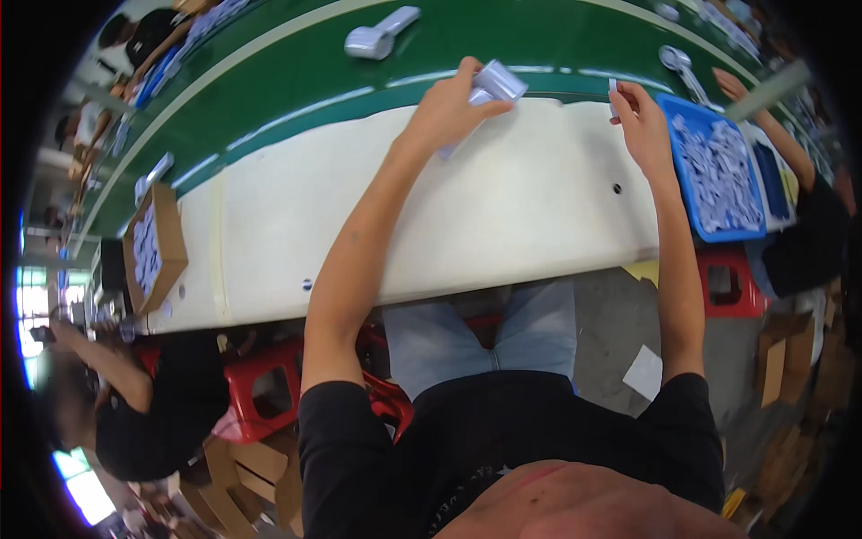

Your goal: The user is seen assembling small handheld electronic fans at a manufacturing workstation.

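My left hand (pixel 446 110) is closed around a pale lavender-white plastic part (pixel 501 83) with a round, barrel-like head. Its lower portion runs behind my fingers and shows faintly below the palm. The hand is over the far edge of the white work surface (pixel 377 207). To the right, the fingertips of my right hand (pixel 643 126) pinch a small, thin white piece (pixel 613 97), largely covered by the fingers. That hand is beside a blue basket (pixel 687 216) filled with many small pale pieces (pixel 718 171). The two hands are well apart.
Beyond the work surface runs a green conveyor belt (pixel 296 85), carrying a similar pale part (pixel 373 40) and another (pixel 680 67). A cardboard box (pixel 171 238) of pale pieces stands at the left end. Co-workers sit on both sides, near red stools (pixel 260 386).
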The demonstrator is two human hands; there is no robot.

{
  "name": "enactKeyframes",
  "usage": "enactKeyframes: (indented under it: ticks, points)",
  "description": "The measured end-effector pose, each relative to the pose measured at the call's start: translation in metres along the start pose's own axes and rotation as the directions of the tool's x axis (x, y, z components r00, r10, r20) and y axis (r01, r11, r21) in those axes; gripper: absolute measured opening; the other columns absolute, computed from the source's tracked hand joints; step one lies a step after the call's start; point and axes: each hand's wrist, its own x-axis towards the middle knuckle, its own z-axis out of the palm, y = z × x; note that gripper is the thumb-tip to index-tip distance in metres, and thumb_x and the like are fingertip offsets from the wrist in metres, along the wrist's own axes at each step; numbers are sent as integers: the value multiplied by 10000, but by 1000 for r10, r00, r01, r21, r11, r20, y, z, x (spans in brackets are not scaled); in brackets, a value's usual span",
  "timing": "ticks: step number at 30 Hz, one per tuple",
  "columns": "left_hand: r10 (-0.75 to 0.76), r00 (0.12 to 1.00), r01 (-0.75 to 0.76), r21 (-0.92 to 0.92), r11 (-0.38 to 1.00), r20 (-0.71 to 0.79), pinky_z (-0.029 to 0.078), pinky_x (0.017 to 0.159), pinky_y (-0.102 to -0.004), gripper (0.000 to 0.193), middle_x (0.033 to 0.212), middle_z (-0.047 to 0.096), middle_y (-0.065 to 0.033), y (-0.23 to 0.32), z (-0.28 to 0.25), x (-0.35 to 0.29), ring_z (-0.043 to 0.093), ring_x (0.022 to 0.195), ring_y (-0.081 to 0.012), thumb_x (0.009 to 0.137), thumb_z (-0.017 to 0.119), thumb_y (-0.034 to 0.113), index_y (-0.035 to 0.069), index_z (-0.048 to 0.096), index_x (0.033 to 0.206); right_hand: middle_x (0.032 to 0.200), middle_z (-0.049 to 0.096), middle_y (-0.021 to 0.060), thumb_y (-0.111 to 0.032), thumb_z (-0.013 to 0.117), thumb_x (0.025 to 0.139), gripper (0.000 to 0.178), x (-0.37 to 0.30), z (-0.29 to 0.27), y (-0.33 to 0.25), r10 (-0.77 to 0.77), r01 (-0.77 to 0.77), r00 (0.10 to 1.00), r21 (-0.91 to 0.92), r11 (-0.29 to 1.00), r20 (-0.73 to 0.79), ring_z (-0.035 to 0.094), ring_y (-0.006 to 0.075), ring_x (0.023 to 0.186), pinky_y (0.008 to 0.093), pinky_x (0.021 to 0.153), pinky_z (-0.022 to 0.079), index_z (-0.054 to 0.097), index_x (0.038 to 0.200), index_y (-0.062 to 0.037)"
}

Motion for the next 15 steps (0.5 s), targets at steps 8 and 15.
enactKeyframes:
  ticks: [8,15]
  points:
    - [8,990,-49,287,957,140,427,925,-365,687,1245,488,-181,-6,3,44,504,1129,-305,796,652,515,35,515,1268,854,647,159,-182,556,918,227,57,-195,94,-149,145,988,-621,770,46,612,237,713,310,643,479,600,1069,-19]
    - [258,936,71,844,531,-240,392,970,-425,748,1269,488,-209,-22,-7,137,442,1200,-384,752,681,527,43,473,1283,907,666,136,-144,584,903,165,52,-249,169,-193,208,976,-694,689,100,631,242,751,292,671,494,618,1030,-44]
